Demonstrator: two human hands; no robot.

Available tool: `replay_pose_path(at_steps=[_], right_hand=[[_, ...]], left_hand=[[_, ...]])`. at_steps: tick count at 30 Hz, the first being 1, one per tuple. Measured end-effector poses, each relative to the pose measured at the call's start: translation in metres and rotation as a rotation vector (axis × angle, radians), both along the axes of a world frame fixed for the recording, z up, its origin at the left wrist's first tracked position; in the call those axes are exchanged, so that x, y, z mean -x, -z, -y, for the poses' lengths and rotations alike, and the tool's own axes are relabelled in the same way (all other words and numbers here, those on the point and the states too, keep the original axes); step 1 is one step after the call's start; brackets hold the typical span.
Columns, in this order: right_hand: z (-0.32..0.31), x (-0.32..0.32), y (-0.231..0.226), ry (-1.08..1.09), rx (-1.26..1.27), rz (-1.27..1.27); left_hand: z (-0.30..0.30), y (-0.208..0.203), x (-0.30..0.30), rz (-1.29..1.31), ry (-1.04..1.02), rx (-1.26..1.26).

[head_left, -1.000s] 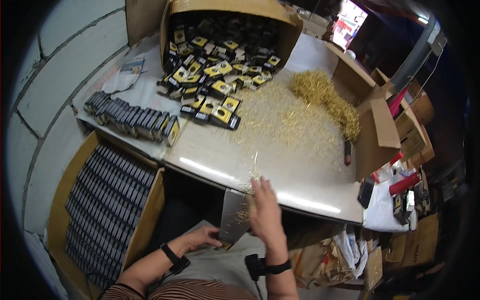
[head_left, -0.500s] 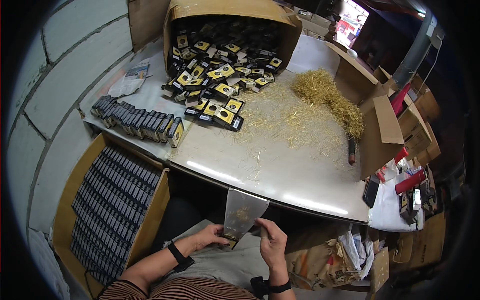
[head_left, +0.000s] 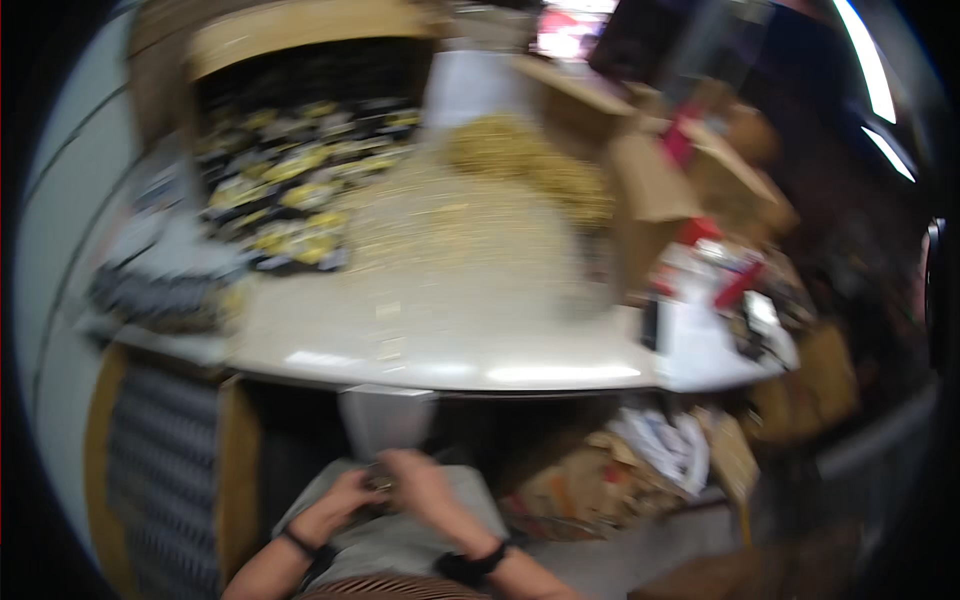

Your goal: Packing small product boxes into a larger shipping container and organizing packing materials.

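Note:
Motion smears the whole view. My left hand (head_left: 345, 497) is closed around a small box (head_left: 380, 484) above my lap; its details are blurred. Against the box from the other side is my right hand (head_left: 422, 487), with its fingers bent; whether they grip anything is too smeared to see. Just beyond both hands a greyish, see-through tray (head_left: 388, 418) narrows toward the small box, its wide end near the table's front edge.
On the table (head_left: 450, 345) lies a heap of gold-coloured thin pieces (head_left: 500, 150), others scattered around. A tipped carton (head_left: 310, 30) spills black-and-yellow boxes (head_left: 290, 200). A row of boxes (head_left: 165, 295) stands left, above a packed carton (head_left: 240, 480). Crumpled brown paper (head_left: 590, 490) lies right.
The view has swung to the right, so the scene sits further left. My right hand has come in from beside the tray to the small box at my left hand.

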State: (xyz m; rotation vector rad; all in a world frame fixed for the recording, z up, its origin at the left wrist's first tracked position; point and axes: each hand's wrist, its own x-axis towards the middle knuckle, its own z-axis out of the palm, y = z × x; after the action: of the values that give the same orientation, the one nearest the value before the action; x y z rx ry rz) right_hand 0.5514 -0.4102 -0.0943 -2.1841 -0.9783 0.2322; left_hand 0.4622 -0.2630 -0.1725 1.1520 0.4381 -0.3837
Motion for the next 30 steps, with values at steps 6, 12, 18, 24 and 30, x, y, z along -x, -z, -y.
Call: replay_pose_path(at_steps=[6,12,18,24,30], right_hand=[[-0.005,0.028,0.008,-0.223,0.124,-0.082],[0.034,0.021,-0.009,-0.074,-0.121,-0.162],[0.027,0.002,-0.050,-0.029,-0.196,-0.187],[-0.001,0.014,-0.091,-0.155,-0.334,-0.613],[-0.019,0.022,-0.079,-0.069,-0.370,-0.683]], left_hand=[[-0.014,-0.017,0.045,0.000,0.233,-0.131],[0.009,-0.077,0.035,-0.013,0.100,-0.081],[0.016,-0.128,0.001,0.363,-0.258,-0.349],[-0.013,-0.126,0.019,0.439,-0.340,-0.162],[-0.003,-0.162,0.044,0.805,-0.296,-1.242]])
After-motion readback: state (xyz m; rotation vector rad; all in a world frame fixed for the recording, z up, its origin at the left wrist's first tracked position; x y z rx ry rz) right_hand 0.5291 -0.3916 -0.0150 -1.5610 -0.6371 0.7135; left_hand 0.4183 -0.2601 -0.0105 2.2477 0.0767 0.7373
